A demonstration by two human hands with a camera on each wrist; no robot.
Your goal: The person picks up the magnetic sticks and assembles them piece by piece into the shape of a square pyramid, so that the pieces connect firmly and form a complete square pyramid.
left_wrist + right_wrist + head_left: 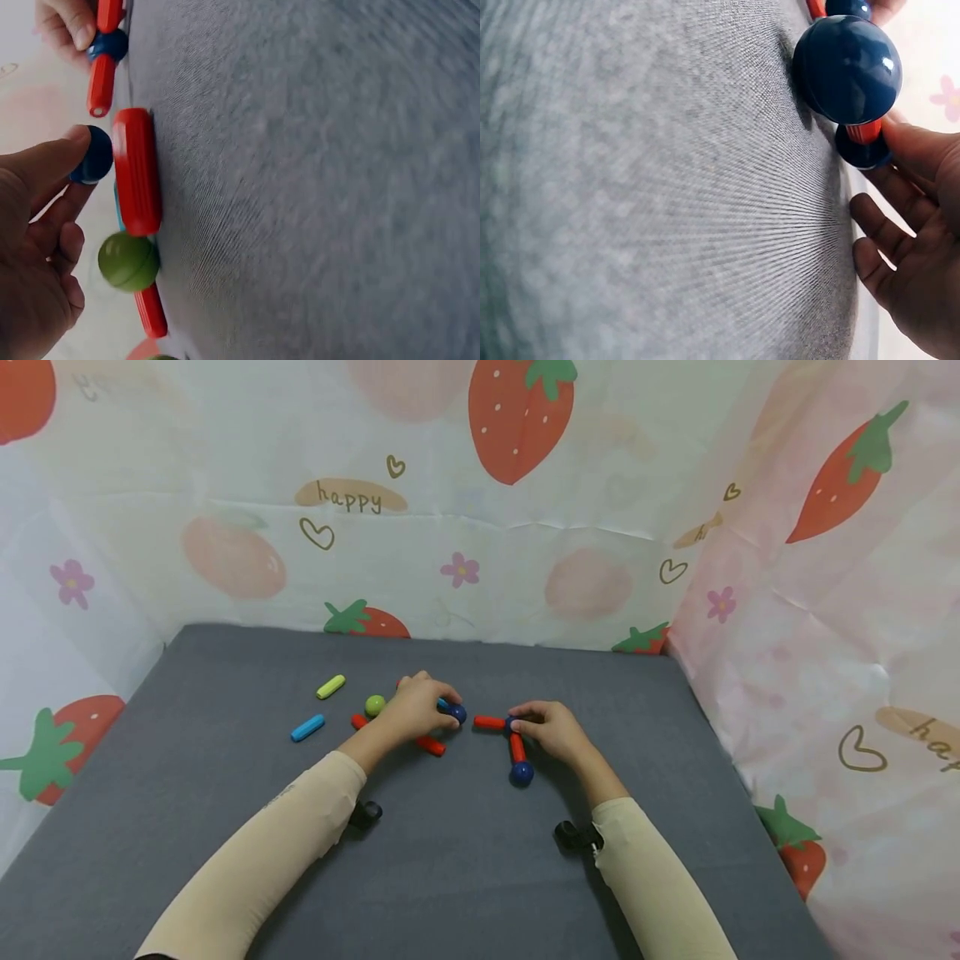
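Note:
My left hand (417, 708) pinches a dark blue ball (96, 156) between thumb and fingers, just left of a joined piece. That piece has a red stick (490, 722) pointing left and another red stick (517, 747) pointing toward me, both meeting at a dark blue ball (109, 45). At the near stick's end sits another dark blue ball (847, 69). The joining ball is gripped by the thumb and fingers of my right hand (558, 731). A light blue stick (442, 702) shows beside the left hand's ball; I cannot tell whether they are joined.
Around my left hand lie a green ball (375, 706), a red stick (431, 745) and another red stick (359, 721), partly hidden. Farther left are a yellow-green stick (331, 687) and a blue stick (307, 727). A grey cloth (465, 877) covers the table; printed curtains stand behind it.

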